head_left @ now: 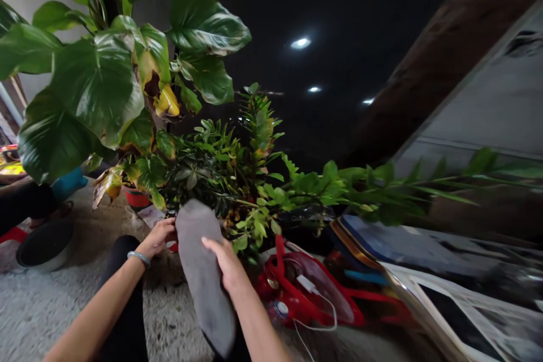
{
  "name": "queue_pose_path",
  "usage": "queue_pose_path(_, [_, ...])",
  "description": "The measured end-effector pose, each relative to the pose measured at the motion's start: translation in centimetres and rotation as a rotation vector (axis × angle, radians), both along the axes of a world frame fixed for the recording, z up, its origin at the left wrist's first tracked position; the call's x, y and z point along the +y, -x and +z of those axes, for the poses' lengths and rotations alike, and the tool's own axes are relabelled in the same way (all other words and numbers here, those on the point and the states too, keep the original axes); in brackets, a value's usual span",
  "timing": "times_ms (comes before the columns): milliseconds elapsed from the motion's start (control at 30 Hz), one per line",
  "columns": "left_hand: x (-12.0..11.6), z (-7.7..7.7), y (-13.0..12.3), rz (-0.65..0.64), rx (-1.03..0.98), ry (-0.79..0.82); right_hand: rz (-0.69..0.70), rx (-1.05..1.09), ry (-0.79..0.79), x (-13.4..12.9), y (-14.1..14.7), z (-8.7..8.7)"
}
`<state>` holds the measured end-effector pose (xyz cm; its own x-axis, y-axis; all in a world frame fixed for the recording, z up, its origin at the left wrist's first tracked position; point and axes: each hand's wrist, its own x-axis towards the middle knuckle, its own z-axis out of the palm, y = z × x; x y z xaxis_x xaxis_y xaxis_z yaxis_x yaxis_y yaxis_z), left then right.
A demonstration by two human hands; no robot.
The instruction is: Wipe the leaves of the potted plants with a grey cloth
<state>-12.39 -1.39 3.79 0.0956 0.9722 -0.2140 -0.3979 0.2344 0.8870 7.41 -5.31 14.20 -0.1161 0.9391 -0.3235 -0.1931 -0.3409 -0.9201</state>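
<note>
The left hand (159,238) and right hand (227,264) both grip what seems a grey sock (204,277) — held up flat — with a red plant pot (136,198) beyond it, a dark bowl (42,263) left of it.

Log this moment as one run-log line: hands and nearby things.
left hand: grips grey sock | right hand: grips same sock | nearby: red fan, potted plants

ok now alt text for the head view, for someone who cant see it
A person's left hand and right hand hold up a grey sock over a speckled floor. Behind it stand leafy potted plants, with a red fan and its white cord to the right.
</note>
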Motion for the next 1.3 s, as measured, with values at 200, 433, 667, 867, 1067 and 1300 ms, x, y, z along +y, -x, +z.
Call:
queue_pose_path(200, [-1.5,-0.1,5.0,-0.038,0.068,0.03,0.014,-0.009,-0.217,-1.4,-0.8,4.5])
queue_pose_path(433, [-0.6,-0.9,5.6,-0.067,-0.056,0.017,-0.004,-0.038,-0.271,4.2,5.3,3.4])
queue_pose_path(667, [-0.2,-1.1,6.0,-0.127,-0.028,-0.004,0.123,-0.162,-0.354,0.1,2.0,3.3])
queue_pose_path(867, [0.2,-1.5,4.6,-0.12,-0.024,-0.043,0.04,-0.137,-0.616,5.2,6.6,7.0])
queue_pose_path(1067, [0.1,-1.4,4.7,-0.121,0.057,-0.02,0.082,-0.223,-0.22,3.4,5.5,-0.7])
queue_pose_path(1300, [0.7,-1.7,4.9,-0.152,0.007,0.021,0.048,-0.076,-0.34,1.6,0.9,5.2])
